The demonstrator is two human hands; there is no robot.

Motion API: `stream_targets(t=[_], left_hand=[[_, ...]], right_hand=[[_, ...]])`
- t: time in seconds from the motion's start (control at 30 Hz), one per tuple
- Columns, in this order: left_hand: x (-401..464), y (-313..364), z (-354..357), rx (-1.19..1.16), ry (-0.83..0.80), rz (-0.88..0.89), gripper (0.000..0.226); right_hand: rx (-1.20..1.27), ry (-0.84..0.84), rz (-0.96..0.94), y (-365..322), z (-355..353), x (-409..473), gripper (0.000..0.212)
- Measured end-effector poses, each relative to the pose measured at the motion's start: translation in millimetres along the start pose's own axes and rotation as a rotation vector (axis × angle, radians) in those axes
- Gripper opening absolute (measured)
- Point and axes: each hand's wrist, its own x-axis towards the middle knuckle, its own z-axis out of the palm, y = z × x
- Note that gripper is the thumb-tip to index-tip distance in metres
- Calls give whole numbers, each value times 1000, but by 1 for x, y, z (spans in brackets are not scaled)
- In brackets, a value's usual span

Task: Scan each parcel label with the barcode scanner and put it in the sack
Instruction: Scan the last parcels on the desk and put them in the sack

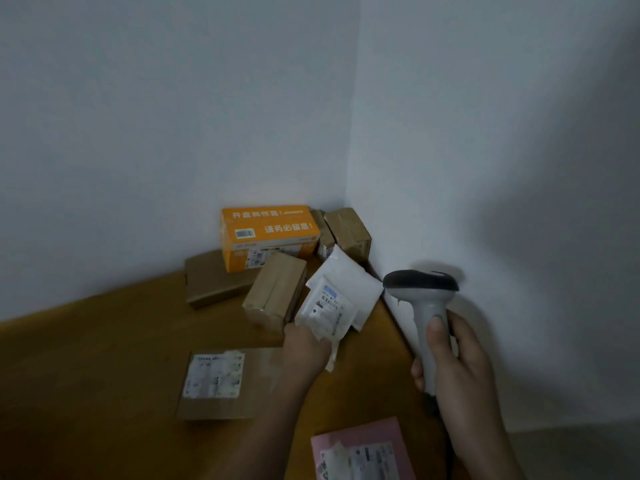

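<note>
Head view: white mailer (341,296) up for scanning, sack unseen.
Left hand (304,348) pinches mailer; right hand (457,355) wraps barcode scanner (424,306). Orange box (270,233), cardboard parcels (273,292), pink parcel (363,452) wait on table (104,375).

I read white Chinese print on orange box (270,233) at wall corner: "开盒有惊喜!" on top face, "请务必留意!" on front, barcode sticker left of it. Nearer me than orange box, flat cardboard parcel (221,382) label starts "T2V4A", rest blurred. Other labels unreadable.
</note>
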Motion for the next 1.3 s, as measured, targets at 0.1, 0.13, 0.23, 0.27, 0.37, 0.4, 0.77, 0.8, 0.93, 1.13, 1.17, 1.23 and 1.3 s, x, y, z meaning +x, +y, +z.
stream_targets(t=[0.1,0.13,0.23,0.27,0.37,0.4,0.77,0.8,0.93,1.13,1.17,1.23,1.3], left_hand=[[-17,-15,-19,-40,80,-28,15],[-25,-17,-26,-59,115,-37,10],[-44,-26,-44,-112,238,-51,6],[-51,-28,-49,-130,268,-48,11],[-74,-36,-65,-274,308,11,15],[-82,-39,-70,-330,314,26,21],[-160,-81,-116,-1108,-5,-73,17],[-165,-84,-120,-1182,-23,-79,17],[-182,-95,-135,-1320,-25,-68,21],[-196,-109,-150,-1356,81,-51,18],[-197,-111,-152,-1365,87,-45,19],[-200,-115,-157,-1387,98,-39,23],[-202,-118,-161,-1400,113,-38,23]], right_hand=[[18,-30,-1,-7,5,-14,17],[30,-31,0,-10,7,-20,17],[45,-28,-16,-17,9,-36,17],[45,-30,-30,-19,9,-42,17],[57,-35,-58,-24,9,-59,20],[66,-35,-61,-26,9,-65,19],[107,-82,-97,-35,27,-120,23],[108,-97,-105,-36,29,-125,21],[109,-200,-171,-48,41,-145,18],[119,-397,-226,-64,63,-175,21],[121,-430,-242,-67,65,-179,19],[114,-481,-278,-73,67,-188,19],[104,-518,-312,-79,69,-195,18]])
